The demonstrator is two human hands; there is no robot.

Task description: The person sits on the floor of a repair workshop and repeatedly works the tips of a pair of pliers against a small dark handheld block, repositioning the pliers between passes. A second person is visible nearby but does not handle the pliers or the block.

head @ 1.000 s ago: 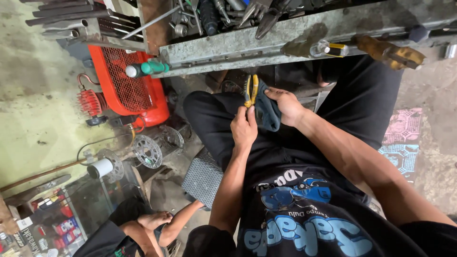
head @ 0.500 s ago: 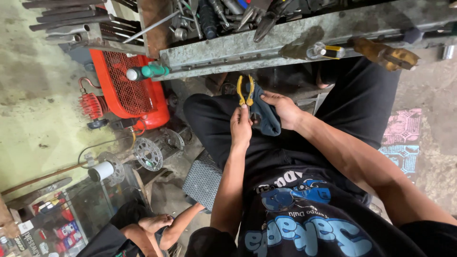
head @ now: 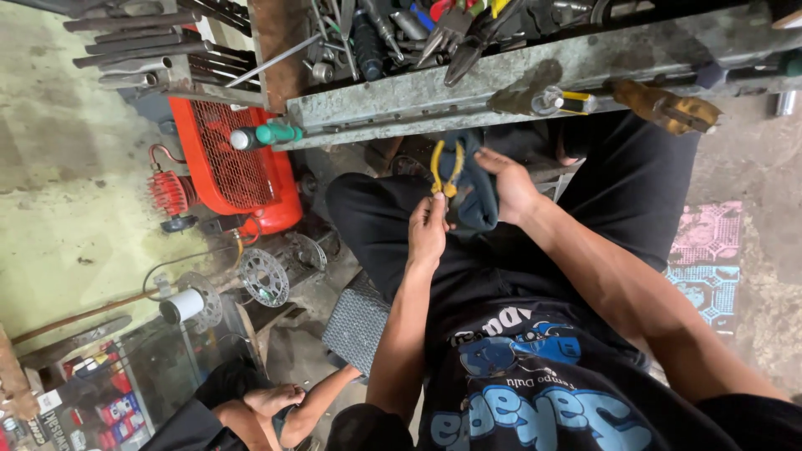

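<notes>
Closest to the camera, both forearms run forward from a black shirt with a blue print, elbows bent and tucked, wrists meeting over the lap of a pair of black trousers. The left hand (head: 428,230) is pinched shut, fingertips gripping the yellow-handled pliers (head: 444,171) low down by the joint, so the two yellow handles stand up and away from the body. The right hand (head: 511,185) comes in from the other side, wrist cocked, fingers curled around a dark blue cloth (head: 478,188) that it presses against the pliers; cloth and tool are touching, right between the two hands. Down at the bottom edge a second person's arm (head: 322,405) lies bent on the floor beside a grey perforated block (head: 357,321). Further left a toothed metal disc (head: 264,277) and a white roll (head: 182,306) lie on the floor, with a red caged machine (head: 234,163) standing behind them. Beyond the hands runs the worn metal edge of the worktop (head: 468,83), carrying a green-handled screwdriver (head: 266,134), a brown glove (head: 664,104) and, at the back, a heap of pliers and assorted tools (head: 401,29).
</notes>
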